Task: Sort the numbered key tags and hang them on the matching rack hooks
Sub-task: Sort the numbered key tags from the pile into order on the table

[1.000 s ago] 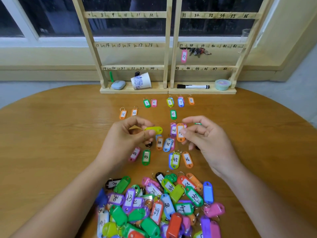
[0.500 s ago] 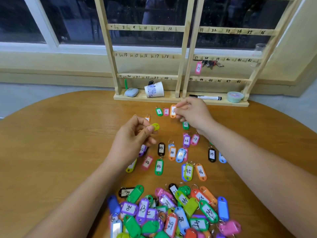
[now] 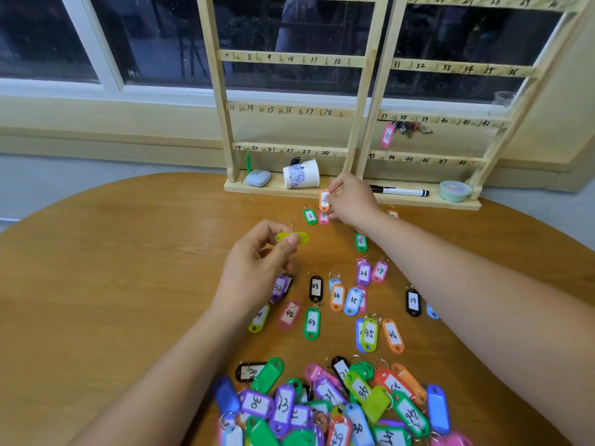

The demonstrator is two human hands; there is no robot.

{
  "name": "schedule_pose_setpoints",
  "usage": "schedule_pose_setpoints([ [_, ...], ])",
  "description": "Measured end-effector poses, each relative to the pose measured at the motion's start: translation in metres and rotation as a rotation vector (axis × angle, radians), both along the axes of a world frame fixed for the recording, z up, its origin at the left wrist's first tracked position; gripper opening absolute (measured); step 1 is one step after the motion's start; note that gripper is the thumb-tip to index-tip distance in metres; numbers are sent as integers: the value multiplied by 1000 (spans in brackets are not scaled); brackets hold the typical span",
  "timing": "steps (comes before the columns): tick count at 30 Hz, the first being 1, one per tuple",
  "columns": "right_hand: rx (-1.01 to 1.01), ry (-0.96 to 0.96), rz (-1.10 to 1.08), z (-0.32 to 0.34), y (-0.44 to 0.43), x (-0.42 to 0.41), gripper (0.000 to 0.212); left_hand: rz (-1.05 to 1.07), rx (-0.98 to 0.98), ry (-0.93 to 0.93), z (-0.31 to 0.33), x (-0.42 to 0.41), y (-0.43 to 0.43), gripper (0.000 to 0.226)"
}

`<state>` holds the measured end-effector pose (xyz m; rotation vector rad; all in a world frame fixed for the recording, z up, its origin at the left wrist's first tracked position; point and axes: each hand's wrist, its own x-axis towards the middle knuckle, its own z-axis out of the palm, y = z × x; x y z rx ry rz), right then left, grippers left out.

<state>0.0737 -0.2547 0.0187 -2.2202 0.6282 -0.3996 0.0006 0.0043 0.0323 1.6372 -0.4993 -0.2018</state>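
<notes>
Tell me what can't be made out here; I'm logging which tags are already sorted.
Head view only:
- yellow-green tag in the left hand: blurred, fingers cover it, no number readable.
- orange tag in the right hand: fingers hide part of its number.
- blue tag: mostly under the right forearm.
- tag pile: overlapping, cut by the bottom edge.
- rack top row: cut by the top edge.

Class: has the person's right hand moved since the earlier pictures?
Yes. The right hand, pinching an orange tag, went from beside purple tag 26 forward to the rack base.
</notes>
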Motion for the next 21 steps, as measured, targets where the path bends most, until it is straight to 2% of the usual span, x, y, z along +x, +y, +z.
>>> schedule_pose_setpoints([
  [7, -128, 42, 40, 4, -5, -11, 23, 34, -112, 89, 3, 3, 3, 16],
  [12, -148, 30, 28, 17, -7, -10, 12, 30, -94, 83, 5, 1, 4, 17],
  [21, -240, 199, 57, 16, 7, 4, 11, 77, -22, 59, 4, 2, 4, 21],
])
